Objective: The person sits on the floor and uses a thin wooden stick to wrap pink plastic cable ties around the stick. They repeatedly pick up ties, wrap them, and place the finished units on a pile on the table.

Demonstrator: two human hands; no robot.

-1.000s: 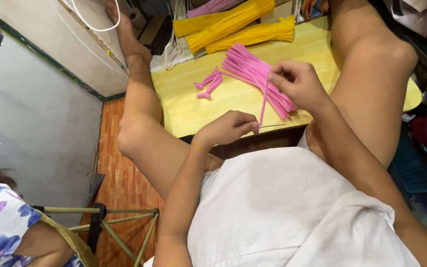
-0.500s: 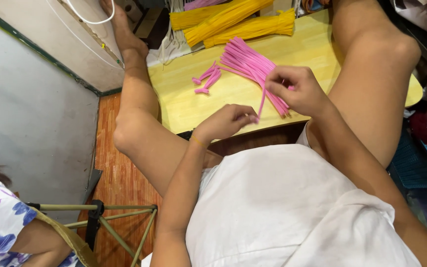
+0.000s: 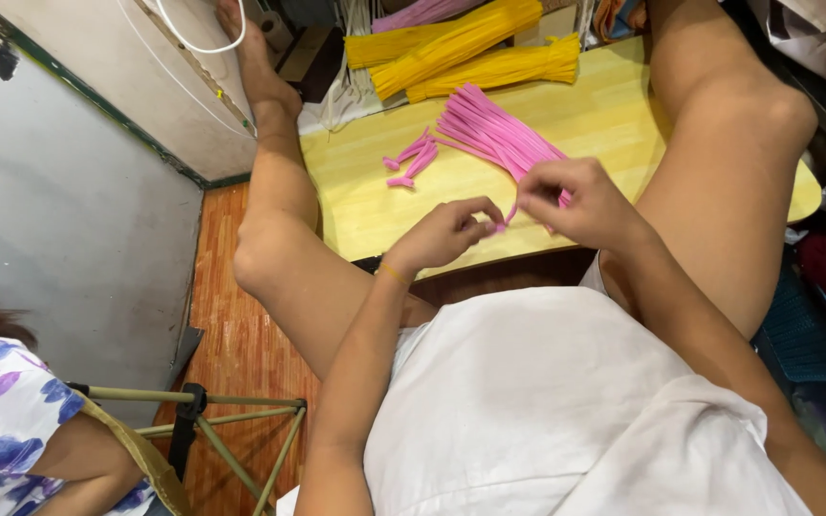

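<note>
Where hands (image 3: 444, 232) (image 3: 576, 201) meet, pink strip (image 3: 507, 220).

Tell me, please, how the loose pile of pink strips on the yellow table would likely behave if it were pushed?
The pink strips look thin and light, so a push would probably scatter them. The one between the left hand and right hand bends, suggesting floppiness.

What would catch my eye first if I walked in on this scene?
Probably the fan of bright pink strips on the yellow table, with yellow bundles behind it. At the table's near edge, the left hand and right hand meet, pinching one pink strip between them.
</note>
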